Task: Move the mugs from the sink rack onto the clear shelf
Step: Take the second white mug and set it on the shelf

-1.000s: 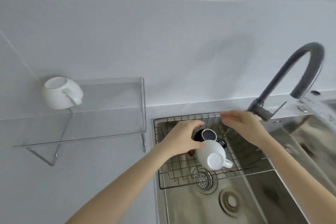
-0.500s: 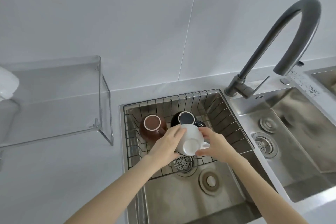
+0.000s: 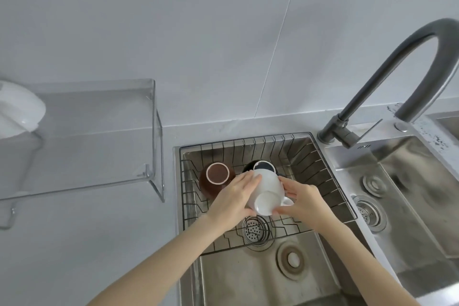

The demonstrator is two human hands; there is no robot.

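A white mug (image 3: 267, 192) lies upside down and tilted over the wire sink rack (image 3: 320, 171). My left hand (image 3: 233, 197) cups its left side and my right hand (image 3: 301, 199) cups its right side by the handle. Behind it in the rack stand a brown mug (image 3: 216, 177), bottom up, and a black mug (image 3: 263, 166), partly hidden by the white one. The clear shelf (image 3: 99, 136) stands on the counter to the left. Another white mug (image 3: 18, 112) rests on it at the frame's left edge.
A tall dark curved tap (image 3: 387, 77) rises at the right of the rack. A second steel basin (image 3: 409, 196) lies further right. Below the rack the sink floor shows a strainer (image 3: 255, 230) and a drain (image 3: 293, 259). Grey counter (image 3: 87, 243) spreads under the shelf.
One second ago my hands were apart above the rack, the right one at its far rim. Both have since closed around the white mug. The view has swung right and down.
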